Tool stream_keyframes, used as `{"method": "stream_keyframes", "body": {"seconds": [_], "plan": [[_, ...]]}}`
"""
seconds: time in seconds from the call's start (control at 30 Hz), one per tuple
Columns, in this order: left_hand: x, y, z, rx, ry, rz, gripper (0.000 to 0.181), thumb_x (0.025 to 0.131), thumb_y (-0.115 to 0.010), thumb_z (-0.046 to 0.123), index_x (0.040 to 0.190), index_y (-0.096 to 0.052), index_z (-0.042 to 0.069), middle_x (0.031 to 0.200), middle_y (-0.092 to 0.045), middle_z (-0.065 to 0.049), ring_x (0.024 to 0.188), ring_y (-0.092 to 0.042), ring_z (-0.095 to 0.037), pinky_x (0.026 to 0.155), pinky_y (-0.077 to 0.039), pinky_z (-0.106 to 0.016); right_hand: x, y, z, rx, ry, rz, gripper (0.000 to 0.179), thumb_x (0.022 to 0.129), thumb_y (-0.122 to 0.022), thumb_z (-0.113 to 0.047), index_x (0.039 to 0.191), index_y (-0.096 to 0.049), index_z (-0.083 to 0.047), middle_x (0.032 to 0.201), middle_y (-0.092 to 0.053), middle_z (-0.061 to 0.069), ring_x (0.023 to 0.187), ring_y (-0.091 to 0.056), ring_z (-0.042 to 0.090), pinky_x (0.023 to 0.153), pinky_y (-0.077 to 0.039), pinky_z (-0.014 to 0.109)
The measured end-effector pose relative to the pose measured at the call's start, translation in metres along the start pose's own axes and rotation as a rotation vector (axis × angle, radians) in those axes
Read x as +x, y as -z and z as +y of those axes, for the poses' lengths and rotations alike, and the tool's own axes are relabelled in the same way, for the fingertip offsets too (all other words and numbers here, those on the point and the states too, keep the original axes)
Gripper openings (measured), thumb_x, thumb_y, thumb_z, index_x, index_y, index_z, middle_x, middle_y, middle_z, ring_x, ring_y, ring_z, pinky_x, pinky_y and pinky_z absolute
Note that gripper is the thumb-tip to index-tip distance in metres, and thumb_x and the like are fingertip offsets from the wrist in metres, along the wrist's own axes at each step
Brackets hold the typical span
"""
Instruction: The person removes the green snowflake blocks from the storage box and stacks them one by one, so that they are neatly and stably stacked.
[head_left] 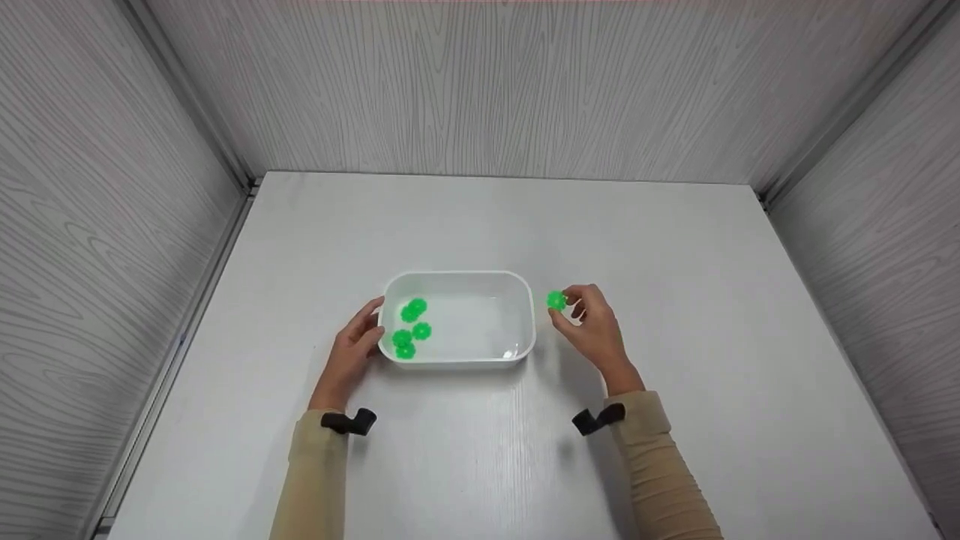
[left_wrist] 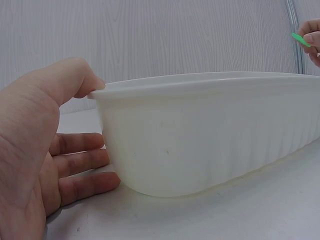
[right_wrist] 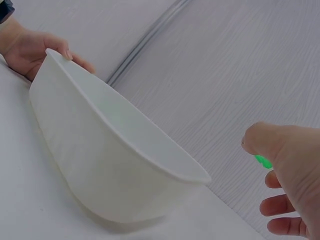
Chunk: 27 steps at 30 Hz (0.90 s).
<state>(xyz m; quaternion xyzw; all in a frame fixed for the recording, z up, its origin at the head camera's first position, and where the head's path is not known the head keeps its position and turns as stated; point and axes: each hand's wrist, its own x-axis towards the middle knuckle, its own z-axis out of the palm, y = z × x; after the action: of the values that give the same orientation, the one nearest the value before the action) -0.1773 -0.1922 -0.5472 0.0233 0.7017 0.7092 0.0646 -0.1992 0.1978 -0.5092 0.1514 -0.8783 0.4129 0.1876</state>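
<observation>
A white plastic tub (head_left: 480, 315) stands on the table. My left hand (head_left: 354, 346) holds its left end, thumb (left_wrist: 82, 80) over the rim and fingers (left_wrist: 82, 165) against the outer wall. Several bright green flower-edged discs (head_left: 421, 331) lie inside the tub, gathered at its left side. To the right of the tub, my right hand (head_left: 594, 330) pinches one green disc (head_left: 556, 301) between thumb and fingertips, raised above the table. Edge-on in the left wrist view, this disc (left_wrist: 300, 39) looks thin; the right thumb hides most of it in the right wrist view.
The white table (head_left: 465, 465) extends around the tub. Grey wood-grained panels (head_left: 480, 90) enclose the back and both sides, with metal strips along the corners. A black wrist camera (head_left: 349, 421) sits on each sleeved forearm.
</observation>
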Motion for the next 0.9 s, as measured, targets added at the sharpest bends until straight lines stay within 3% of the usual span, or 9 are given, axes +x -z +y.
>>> {"method": "stream_keyframes", "body": {"seconds": [0.23,0.9], "plan": [[0.001,0.000,-0.003,0.003,-0.009,-0.010,0.048,0.097,-0.049,0.015,0.143,-0.038,0.019,0.132,-0.047,-0.021,0.113,-0.049,-0.037,0.086,-0.046,-0.038,-0.007,0.007,0.013,-0.007,-0.003,0.036,0.028,0.080,-0.071,-0.012,0.103,-0.057,-0.003,0.089,-0.055,0.008,0.070,-0.050,0.019,0.060,-0.044,0.033],[0.002,0.000,-0.001,0.000,-0.001,-0.002,0.048,0.097,-0.050,0.016,0.143,-0.039,0.019,0.132,-0.047,-0.020,0.113,-0.049,-0.035,0.082,-0.048,-0.034,-0.039,0.028,0.055,-0.042,-0.167,0.069,0.028,0.081,-0.071,-0.013,0.103,-0.057,-0.002,0.090,-0.054,0.011,0.071,-0.052,0.020,0.060,-0.041,0.031]]}}
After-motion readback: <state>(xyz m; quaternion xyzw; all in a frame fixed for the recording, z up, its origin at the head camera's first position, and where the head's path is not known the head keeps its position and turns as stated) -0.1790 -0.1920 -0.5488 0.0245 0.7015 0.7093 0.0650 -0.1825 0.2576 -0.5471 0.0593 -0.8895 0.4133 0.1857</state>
